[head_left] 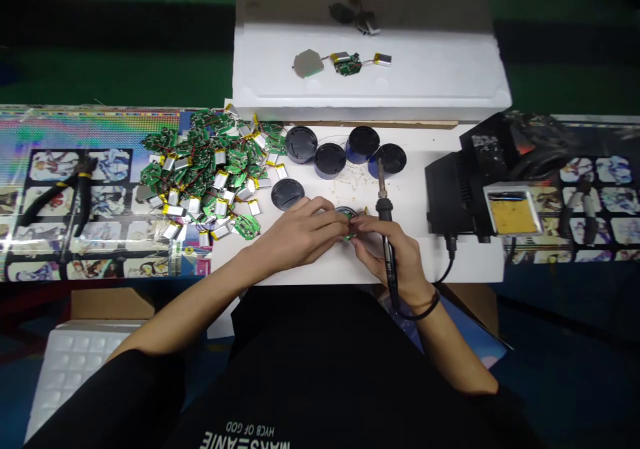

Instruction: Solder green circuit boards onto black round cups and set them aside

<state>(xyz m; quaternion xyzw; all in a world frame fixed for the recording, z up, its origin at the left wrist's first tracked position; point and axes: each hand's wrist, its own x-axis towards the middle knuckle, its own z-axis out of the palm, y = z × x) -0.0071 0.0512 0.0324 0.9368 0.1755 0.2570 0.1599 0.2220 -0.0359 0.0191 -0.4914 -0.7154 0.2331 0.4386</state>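
Note:
My left hand [303, 232] is closed, its fingertips pressed on a small green circuit board [347, 234] at the middle of the white work surface. My right hand [400, 256] holds a soldering iron [389, 256] between its fingers, the metal tip pointing up and away. The thumb and forefinger of that hand also touch the board from the right. Part of a round black piece [344, 210] shows just behind the fingertips; the fingers hide most of it. Left of it lies a black round lid [287, 194]. Several dark round cups [330, 160] stand behind my hands.
A heap of green circuit boards with wired silver batteries [220, 159] lies to the left, with black-handled pliers [83, 192] beyond. At right stand a soldering station [450, 196] and a yellow sponge [511, 214] in its holder. A white foam block [425, 79] carries more boards.

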